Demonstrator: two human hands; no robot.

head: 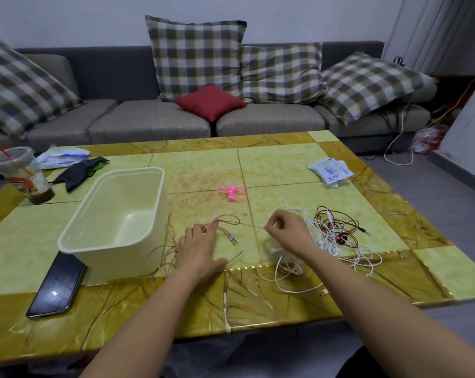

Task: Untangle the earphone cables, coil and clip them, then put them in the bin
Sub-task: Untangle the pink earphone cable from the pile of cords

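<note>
Right grip [288,230] pinches the pink cable [230,220], left grip [200,245] lies open, pressing it; untangling step, next needs gentle pulling.

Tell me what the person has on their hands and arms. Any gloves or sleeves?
No gloves and no sleeves. The left hand and the right hand are both bare, and so are the forearms, right down to the bottom edge of the picture. I can see no rings, watch or bracelet on either side.
</note>
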